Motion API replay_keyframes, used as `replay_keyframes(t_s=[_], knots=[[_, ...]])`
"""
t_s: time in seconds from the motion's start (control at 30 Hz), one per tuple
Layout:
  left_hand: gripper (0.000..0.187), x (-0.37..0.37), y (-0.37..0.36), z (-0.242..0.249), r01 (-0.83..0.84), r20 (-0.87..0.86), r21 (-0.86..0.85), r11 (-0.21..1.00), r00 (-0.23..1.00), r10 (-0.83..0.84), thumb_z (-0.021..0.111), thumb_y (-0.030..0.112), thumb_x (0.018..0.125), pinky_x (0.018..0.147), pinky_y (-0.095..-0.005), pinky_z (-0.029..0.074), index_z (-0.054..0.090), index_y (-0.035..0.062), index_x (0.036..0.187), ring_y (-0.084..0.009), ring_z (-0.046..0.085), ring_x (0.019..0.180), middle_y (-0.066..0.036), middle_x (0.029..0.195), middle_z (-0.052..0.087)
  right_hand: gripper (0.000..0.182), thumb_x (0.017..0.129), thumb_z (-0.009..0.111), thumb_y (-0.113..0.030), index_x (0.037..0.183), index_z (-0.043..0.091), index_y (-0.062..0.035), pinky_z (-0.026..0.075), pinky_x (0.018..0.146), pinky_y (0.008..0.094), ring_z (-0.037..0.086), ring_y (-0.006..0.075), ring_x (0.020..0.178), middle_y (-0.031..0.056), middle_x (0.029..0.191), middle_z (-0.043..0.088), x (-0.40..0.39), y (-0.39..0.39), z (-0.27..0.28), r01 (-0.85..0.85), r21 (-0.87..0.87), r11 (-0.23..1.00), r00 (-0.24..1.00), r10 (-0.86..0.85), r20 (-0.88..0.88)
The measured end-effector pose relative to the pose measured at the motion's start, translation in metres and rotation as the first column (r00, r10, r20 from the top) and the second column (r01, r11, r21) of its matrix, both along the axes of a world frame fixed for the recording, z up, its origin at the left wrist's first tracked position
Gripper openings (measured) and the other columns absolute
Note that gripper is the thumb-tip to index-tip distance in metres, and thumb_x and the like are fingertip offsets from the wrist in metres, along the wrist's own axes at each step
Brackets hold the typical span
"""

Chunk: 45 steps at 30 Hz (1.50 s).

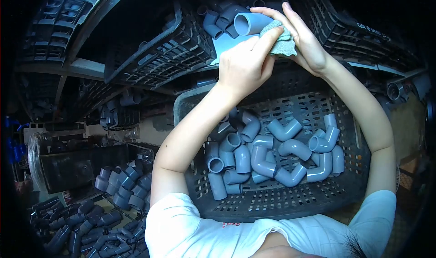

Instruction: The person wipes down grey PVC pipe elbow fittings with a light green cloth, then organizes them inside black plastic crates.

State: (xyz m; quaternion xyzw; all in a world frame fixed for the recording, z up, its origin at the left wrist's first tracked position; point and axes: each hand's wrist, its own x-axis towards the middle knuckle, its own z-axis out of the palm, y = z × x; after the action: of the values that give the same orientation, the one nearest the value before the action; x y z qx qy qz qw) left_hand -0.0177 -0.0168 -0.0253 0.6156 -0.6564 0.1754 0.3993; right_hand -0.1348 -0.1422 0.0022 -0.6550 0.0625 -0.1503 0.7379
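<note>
A grey plastic pipe fitting (250,24) is held up above the crate, its round open end facing left. My right hand (311,44) supports it from behind and the right, fingers stretched along its far side. Between finger and thumb, my left hand (243,66) pinches a crumpled grey-green cloth (284,44) against the fitting's near right end. Cloth and hands hide the rest of the fitting. Below my forearms, several loose grey pipe elbows (290,174) lie in a black perforated plastic crate (272,208).
Behind my hands, a shelf carries black crates (168,54), with more grey fittings (218,19) beyond. Dark fittings (91,226) are heaped at lower left, beside a pile of grey ones (125,185). Another black crate (349,31) stands at upper right.
</note>
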Motion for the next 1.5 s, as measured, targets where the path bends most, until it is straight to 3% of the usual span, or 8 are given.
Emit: replay_keyframes(t_s=[0.1, 0.27, 0.6, 0.8, 1.27, 1.33, 1.4, 1.5], knots=[[0.059, 0.006, -0.001, 0.001, -0.018, 0.07, 0.006, 1.0, 0.997, 0.018, 0.068, -0.001, 0.071, 0.066, -0.0337, 0.056, 0.063, 0.0155, 0.127, -0.0274, 0.07, 0.075, -0.012, 0.093, 0.071, 0.067, 0.103, 0.014, -0.057, 0.151, 0.034, -0.0142, 0.043, 0.11, 0.0371, 0.051, 0.0209, 0.13, 0.0118, 0.138, 0.051, 0.001, 0.004, 0.005, 0.098, -0.144, 0.985, 0.995, -0.1, -0.011], [0.06, 0.011, -0.004, 0.0, 0.011, 0.078, -0.036, 0.999, 0.997, -0.008, 0.067, -0.002, 0.069, 0.063, -0.0336, 0.055, 0.064, 0.0166, 0.126, -0.0261, 0.069, 0.072, -0.011, 0.09, 0.071, 0.069, 0.102, 0.015, -0.06, 0.149, 0.037, -0.0145, 0.04, 0.112, 0.0414, 0.049, 0.0214, 0.132, 0.0107, 0.138, 0.051, -0.003, 0.009, 0.019, 0.345, 0.169, 0.923, 0.939, -0.339, -0.063], [0.061, 0.01, 0.003, 0.007, 0.016, 0.16, -0.044, 0.999, 0.987, -0.008, 0.064, -0.003, 0.067, 0.059, -0.0328, 0.054, 0.066, 0.0173, 0.125, -0.0241, 0.068, 0.066, -0.011, 0.08, 0.069, 0.063, 0.104, 0.018, -0.054, 0.145, 0.041, -0.0135, 0.043, 0.108, 0.0398, 0.05, 0.0207, 0.129, 0.011, 0.137, 0.052, -0.001, 0.008, 0.001, 0.153, -0.071, 0.986, 0.988, -0.152, 0.025], [0.058, 0.026, 0.007, 0.015, -0.076, 0.246, -0.103, 0.992, 0.964, 0.099, 0.063, -0.004, 0.069, 0.062, -0.0325, 0.055, 0.065, 0.0109, 0.125, -0.025, 0.069, 0.069, -0.012, 0.089, 0.072, 0.047, 0.105, 0.033, -0.034, 0.149, 0.028, -0.0169, 0.05, 0.1, 0.0481, 0.053, 0.02, 0.125, 0.01, 0.135, 0.048, -0.003, 0.023, 0.007, 0.18, 0.187, 0.966, 0.983, -0.182, -0.008], [0.044, 0.043, 0.013, 0.025, -0.112, 0.166, -0.132, 0.985, 0.977, 0.134, 0.077, 0.001, 0.071, 0.066, -0.0303, 0.056, 0.065, 0.0058, 0.112, -0.0232, 0.072, 0.074, -0.012, 0.094, 0.072, 0.073, 0.092, 0.069, -0.028, 0.145, 0.026, -0.0023, 0.048, 0.105, 0.0456, 0.055, 0.0257, 0.123, 0.0189, 0.129, 0.052, -0.006, -0.001, -0.004, 0.107, 0.092, 0.99, 0.994, -0.104, -0.041], [0.043, 0.054, 0.005, 0.016, -0.147, -0.064, -0.254, 0.956, 0.989, 0.134, 0.08, 0.009, 0.066, 0.059, -0.0318, 0.051, 0.065, 0.0101, 0.106, -0.0236, 0.065, 0.065, -0.005, 0.088, 0.069, 0.079, 0.09, 0.072, -0.03, 0.146, 0.023, -0.0052, 0.048, 0.105, 0.0453, 0.056, 0.0268, 0.122, 0.0194, 0.128, 0.053, -0.006, 0.005, 0.001, 0.093, 0.027, 0.995, 0.994, -0.091, -0.067], [0.041, 0.052, 0.005, 0.012, -0.129, -0.195, -0.256, 0.958, 0.978, 0.079, 0.08, 0.009, 0.066, 0.06, -0.0324, 0.051, 0.065, 0.0101, 0.105, -0.0236, 0.064, 0.064, -0.005, 0.087, 0.067, 0.074, 0.09, 0.072, -0.034, 0.145, 0.031, -0.0059, 0.049, 0.103, 0.0422, 0.058, 0.0253, 0.12, 0.016, 0.126, 0.056, -0.005, 0.005, -0.003, 0.094, -0.015, 0.995, 0.993, -0.095, -0.074], [0.046, 0.035, 0.014, 0.018, -0.003, 0.112, -0.069, 0.998, 0.994, 0.011, 0.078, -0.001, 0.067, 0.071, -0.0312, 0.055, 0.062, 0.0042, 0.11, -0.0253, 0.07, 0.079, -0.012, 0.092, 0.068, 0.06, 0.088, 0.074, -0.036, 0.134, 0.052, -0.0033, 0.052, 0.098, 0.0374, 0.061, 0.0197, 0.115, 0.0096, 0.121, 0.062, -0.006, -0.005, -0.006, 0.099, -0.063, 0.993, 0.994, -0.102, -0.05]])
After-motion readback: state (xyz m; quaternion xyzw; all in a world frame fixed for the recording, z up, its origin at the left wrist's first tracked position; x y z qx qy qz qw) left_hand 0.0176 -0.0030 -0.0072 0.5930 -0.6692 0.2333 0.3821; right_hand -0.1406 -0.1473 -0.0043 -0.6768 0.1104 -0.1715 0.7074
